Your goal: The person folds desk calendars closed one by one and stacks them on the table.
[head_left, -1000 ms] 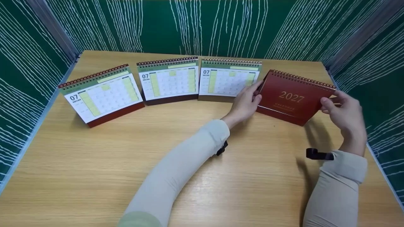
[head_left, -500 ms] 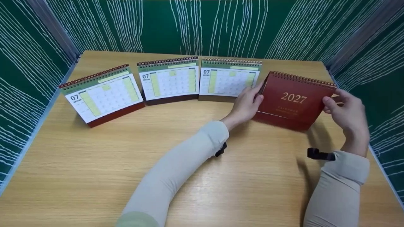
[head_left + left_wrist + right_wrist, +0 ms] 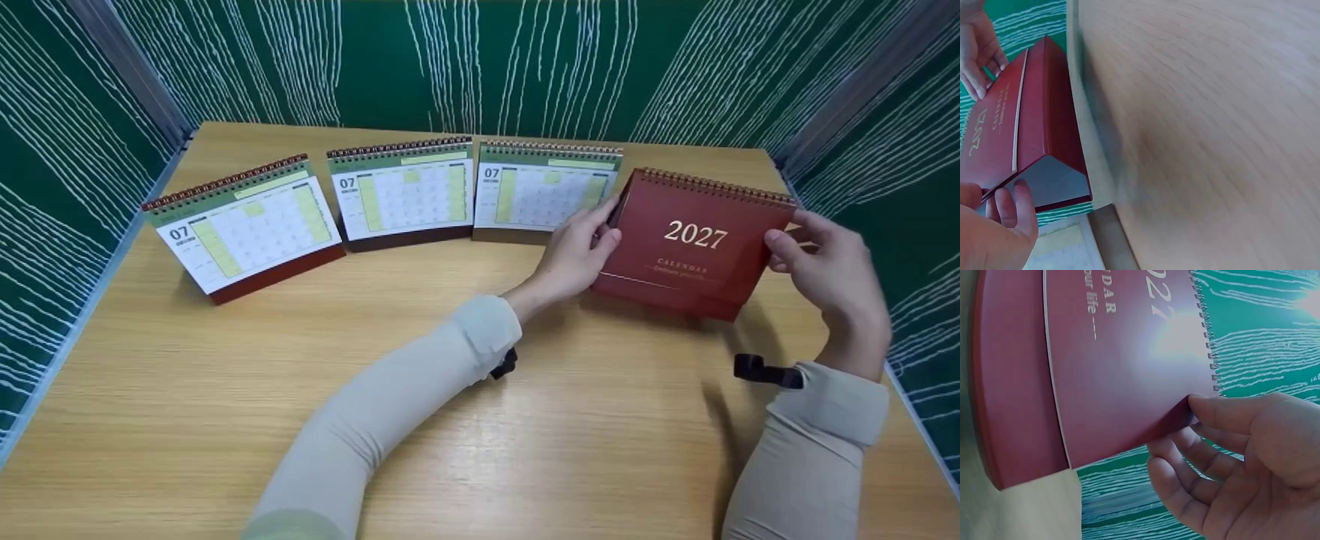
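Beside "07" pages (image 3: 536,195), left grip (image 3: 576,251), right grip (image 3: 836,266), both holding red "2027 CALENDAR" (image 3: 694,251)

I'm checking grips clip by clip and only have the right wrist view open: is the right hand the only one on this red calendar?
Observer: No. In the head view the left hand grips the opposite side edge of the red calendar.

Reviewer: Understood. My view shows no other calendars; are there any on the table?

Observer: Yes, the head view shows three other calendars standing on the wooden table, in a row to the left of the red one.
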`<state>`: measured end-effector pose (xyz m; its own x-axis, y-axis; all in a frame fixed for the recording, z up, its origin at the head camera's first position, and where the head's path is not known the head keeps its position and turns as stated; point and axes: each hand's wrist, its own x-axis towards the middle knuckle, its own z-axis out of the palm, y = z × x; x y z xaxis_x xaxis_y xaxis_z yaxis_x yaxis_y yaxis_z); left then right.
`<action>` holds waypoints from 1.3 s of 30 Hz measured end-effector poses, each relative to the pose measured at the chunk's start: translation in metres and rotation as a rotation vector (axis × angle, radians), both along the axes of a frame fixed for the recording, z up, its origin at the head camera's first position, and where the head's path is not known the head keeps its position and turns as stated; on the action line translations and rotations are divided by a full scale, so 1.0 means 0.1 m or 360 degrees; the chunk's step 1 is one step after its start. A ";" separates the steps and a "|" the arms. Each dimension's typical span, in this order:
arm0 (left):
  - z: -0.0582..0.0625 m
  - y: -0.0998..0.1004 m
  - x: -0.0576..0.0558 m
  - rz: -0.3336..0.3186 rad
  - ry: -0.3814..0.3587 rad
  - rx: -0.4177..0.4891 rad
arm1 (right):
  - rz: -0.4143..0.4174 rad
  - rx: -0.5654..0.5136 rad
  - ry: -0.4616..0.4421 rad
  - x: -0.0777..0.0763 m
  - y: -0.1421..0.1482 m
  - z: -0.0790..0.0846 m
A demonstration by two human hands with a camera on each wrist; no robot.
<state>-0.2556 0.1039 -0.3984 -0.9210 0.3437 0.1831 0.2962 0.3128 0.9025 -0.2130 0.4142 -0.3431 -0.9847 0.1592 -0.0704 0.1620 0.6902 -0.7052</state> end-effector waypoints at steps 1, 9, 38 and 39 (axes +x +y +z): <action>0.01 -0.03 0.01 0.0000 -0.0008 0.0015 | 0.0020 0.0008 -0.0002 0.00 -0.01 0.01; 0.10 -0.37 0.12 0.0022 -0.0054 0.0061 | 0.0150 0.0016 -0.0007 0.00 -0.27 0.05; 0.06 -1.76 0.35 0.0198 -0.0371 0.0016 | 0.0490 -0.0207 0.0033 -0.15 -1.49 -0.16; 0.06 -1.79 0.36 0.0197 -0.0382 0.0020 | 0.0498 -0.0216 0.0032 -0.15 -1.52 -0.17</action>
